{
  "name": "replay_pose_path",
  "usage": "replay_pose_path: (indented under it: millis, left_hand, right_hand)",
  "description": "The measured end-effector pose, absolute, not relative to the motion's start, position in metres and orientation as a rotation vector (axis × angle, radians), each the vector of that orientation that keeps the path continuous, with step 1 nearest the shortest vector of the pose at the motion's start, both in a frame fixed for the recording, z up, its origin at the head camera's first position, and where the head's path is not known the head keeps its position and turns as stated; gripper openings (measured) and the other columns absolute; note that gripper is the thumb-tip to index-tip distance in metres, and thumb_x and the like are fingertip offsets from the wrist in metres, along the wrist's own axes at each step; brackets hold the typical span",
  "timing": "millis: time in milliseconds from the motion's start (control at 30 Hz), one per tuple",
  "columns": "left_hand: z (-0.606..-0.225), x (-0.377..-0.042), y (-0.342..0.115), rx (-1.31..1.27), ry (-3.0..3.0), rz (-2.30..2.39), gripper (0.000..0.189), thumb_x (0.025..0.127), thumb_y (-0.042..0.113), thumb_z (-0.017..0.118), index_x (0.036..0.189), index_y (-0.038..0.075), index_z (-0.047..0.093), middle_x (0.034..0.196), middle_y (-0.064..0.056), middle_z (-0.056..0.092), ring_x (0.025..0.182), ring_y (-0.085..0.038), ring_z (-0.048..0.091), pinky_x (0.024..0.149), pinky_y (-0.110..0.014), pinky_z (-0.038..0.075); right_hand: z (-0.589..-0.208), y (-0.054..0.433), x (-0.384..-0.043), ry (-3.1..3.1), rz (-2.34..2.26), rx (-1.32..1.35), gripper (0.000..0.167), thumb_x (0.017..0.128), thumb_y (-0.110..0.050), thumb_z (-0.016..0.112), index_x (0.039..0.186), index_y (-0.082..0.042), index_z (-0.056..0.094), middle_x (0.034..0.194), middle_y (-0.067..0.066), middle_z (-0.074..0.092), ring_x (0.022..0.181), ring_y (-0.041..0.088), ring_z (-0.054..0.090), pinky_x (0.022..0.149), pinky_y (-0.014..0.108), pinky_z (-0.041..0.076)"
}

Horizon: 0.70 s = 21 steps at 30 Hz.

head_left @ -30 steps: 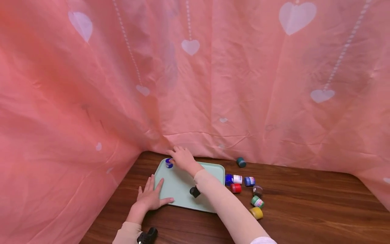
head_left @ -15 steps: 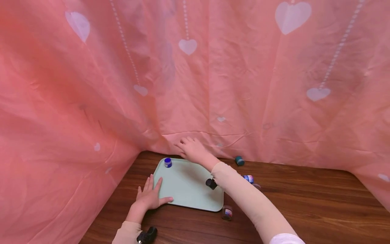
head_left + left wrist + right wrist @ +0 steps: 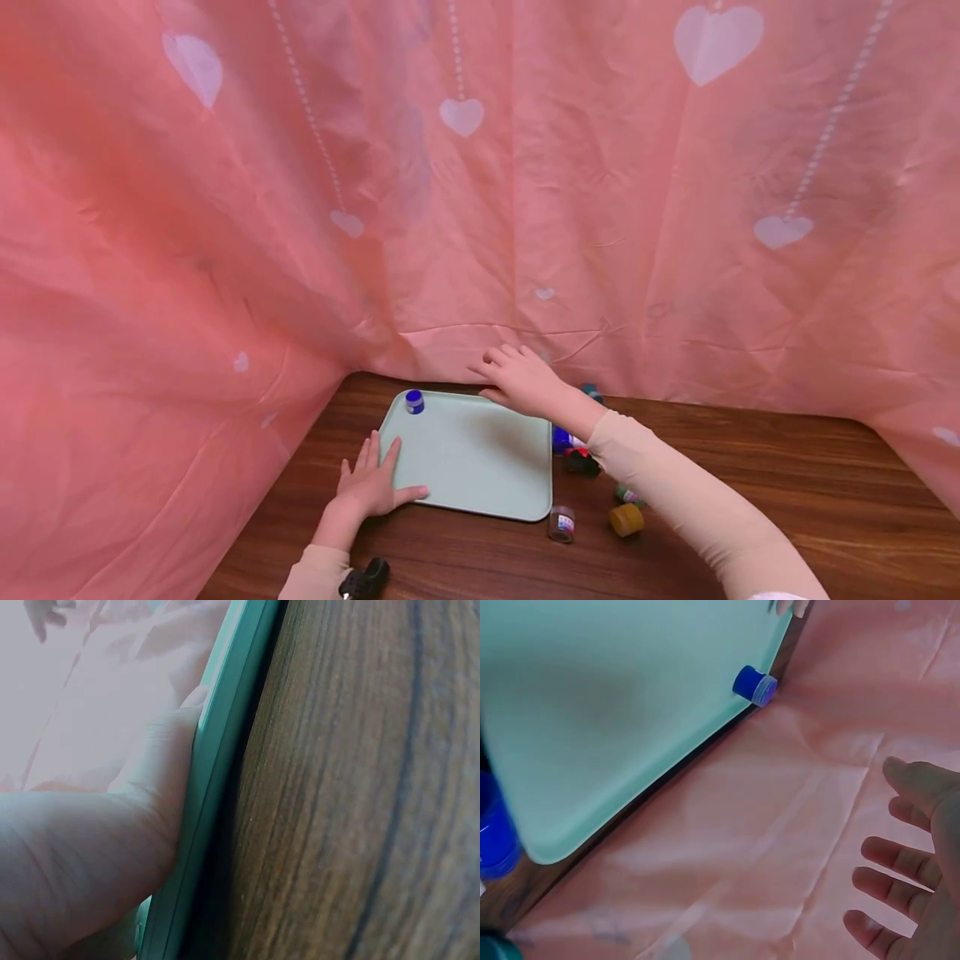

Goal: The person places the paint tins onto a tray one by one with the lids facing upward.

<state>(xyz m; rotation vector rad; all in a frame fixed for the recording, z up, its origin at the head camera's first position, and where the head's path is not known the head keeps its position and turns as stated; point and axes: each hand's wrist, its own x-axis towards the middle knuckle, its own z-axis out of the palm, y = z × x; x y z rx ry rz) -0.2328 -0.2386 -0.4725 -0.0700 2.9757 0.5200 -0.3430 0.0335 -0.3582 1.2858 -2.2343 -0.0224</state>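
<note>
A pale green tray (image 3: 480, 467) lies on the wooden table, with one small blue paint jar (image 3: 415, 402) upright in its far left corner. My left hand (image 3: 372, 486) rests with spread fingers on the tray's near left corner; in the left wrist view its thumb (image 3: 161, 750) lies along the rim. Over the tray's far right side hovers my right hand (image 3: 525, 383), holding nothing. The right wrist view shows its fingers (image 3: 896, 859) loosely extended, well apart from the jar.
Right of the tray stand several paint jars, partly behind the right arm: a brown jar (image 3: 562, 524), a yellow jar (image 3: 626, 520), a green jar (image 3: 628, 494), a dark blue jar (image 3: 561, 441) and a teal jar (image 3: 592, 392). A pink curtain (image 3: 480, 250) hangs behind the table.
My right hand has left the blue jar in the tray's corner and moved right across the tray. My left hand has stayed in place.
</note>
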Motion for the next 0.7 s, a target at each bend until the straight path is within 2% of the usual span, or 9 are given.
replay_pose_path:
  millis: [167, 333, 533, 700]
  left_hand:
    - [-0.474, -0.234, -0.239, -0.067, 2.977, 0.508, 0.108, 0.076, 0.075, 0.062, 0.154, 0.009, 0.027, 0.161, -0.03, 0.005, 0.149, -0.047, 0.009, 0.11, -0.075, 0.01]
    - [-0.475, -0.235, -0.239, -0.058, 2.977, 0.499, 0.108, 0.075, 0.075, 0.062, 0.154, 0.009, 0.027, 0.161, -0.029, 0.006, 0.149, -0.046, 0.009, 0.11, -0.074, 0.011]
    - [-0.476, -0.236, -0.241, -0.068, 2.973, 0.489, 0.109, 0.075, 0.077, 0.06, 0.155, 0.01, 0.026, 0.162, -0.027, 0.005, 0.15, -0.044, 0.008, 0.112, -0.072, 0.009]
    - [-0.475, -0.235, -0.239, -0.06, 2.974, 0.512, 0.111, 0.074, 0.078, 0.06, 0.155, 0.01, 0.026, 0.162, -0.027, 0.005, 0.15, -0.044, 0.008, 0.113, -0.072, 0.009]
  right_hand:
    - [-0.36, 0.057, -0.332, -2.226, -0.013, 1.295, 0.036, 0.088, -0.036, 0.072, 0.12, -0.021, 0.066, 0.105, 0.001, 0.063, 0.094, 0.021, 0.058, 0.069, 0.034, 0.043]
    - [-0.363, 0.081, -0.319, -2.255, 0.034, 1.297, 0.039, 0.087, -0.037, 0.072, 0.121, -0.02, 0.066, 0.109, 0.001, 0.063, 0.102, 0.021, 0.058, 0.072, 0.034, 0.046]
    - [-0.379, 0.1, -0.306, -2.257, 0.115, 1.302, 0.041, 0.083, -0.034, 0.076, 0.121, -0.019, 0.067, 0.107, -0.002, 0.064, 0.099, 0.017, 0.058, 0.068, 0.03, 0.041]
    - [-0.394, 0.113, -0.293, -2.351, 0.192, 1.284, 0.039, 0.085, -0.035, 0.074, 0.12, -0.019, 0.068, 0.11, 0.0, 0.064, 0.101, 0.019, 0.059, 0.074, 0.034, 0.045]
